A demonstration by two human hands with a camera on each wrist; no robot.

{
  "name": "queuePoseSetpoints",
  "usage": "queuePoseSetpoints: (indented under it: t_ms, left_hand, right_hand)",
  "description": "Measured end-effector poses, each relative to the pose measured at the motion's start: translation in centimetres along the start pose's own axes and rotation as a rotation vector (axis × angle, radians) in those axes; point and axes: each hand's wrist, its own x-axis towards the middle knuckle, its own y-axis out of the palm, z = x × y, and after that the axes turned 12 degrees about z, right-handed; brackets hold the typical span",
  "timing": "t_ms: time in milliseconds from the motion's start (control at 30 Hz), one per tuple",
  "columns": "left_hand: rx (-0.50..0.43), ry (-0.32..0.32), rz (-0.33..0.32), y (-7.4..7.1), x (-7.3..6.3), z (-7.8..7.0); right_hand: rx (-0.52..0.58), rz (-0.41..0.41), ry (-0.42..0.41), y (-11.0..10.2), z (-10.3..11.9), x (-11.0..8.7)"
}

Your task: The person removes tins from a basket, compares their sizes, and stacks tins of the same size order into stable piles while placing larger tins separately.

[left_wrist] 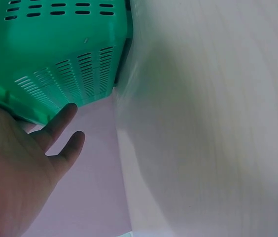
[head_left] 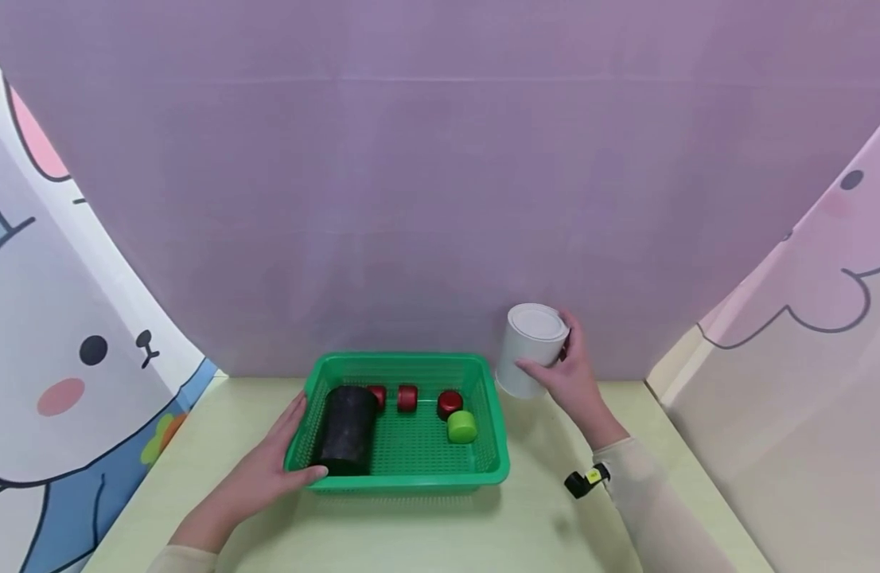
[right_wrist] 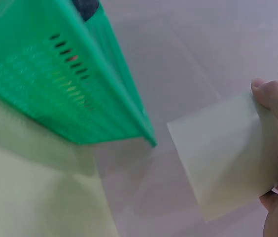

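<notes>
A green plastic basket [head_left: 404, 481] with slotted walls is in the middle of the head view. My left hand [head_left: 266, 469] holds its left side, thumb at the near left corner of the rim; in the left wrist view two fingers stretch past the basket's outer wall. Inside, a dark cylinder [head_left: 348, 430] lies along the left. Beside it are several small red cylinders, one red cylinder [head_left: 407, 399] near the middle, and a bright green cylinder [head_left: 461, 427] at the right. My right hand [head_left: 574, 383] grips a white can [head_left: 529, 350], slightly tilted and raised off the table, right of the basket.
The pale table [head_left: 383, 541] runs beneath the basket. A purple backdrop [head_left: 426, 199] rises right behind the basket and can. Cartoon-printed panels stand at the left [head_left: 60, 318] and right [head_left: 805, 350]. A black strap with a yellow label [head_left: 589, 480] hangs at my right cuff.
</notes>
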Motion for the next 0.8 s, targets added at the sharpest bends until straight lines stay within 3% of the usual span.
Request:
queuePoseSetpoints:
  t_ms: [367,800]
  left_hand:
    - [0.005,-0.009,0.005,-0.2,-0.1,-0.3]
    - [0.000,-0.018,0.007,-0.1,0.0,-0.2]
  right_hand:
    - [-0.118,-0.060,-0.057,0.1,-4.1,-0.4]
    - [-0.097,-0.057,0.031,1.0,-7.8,-1.3]
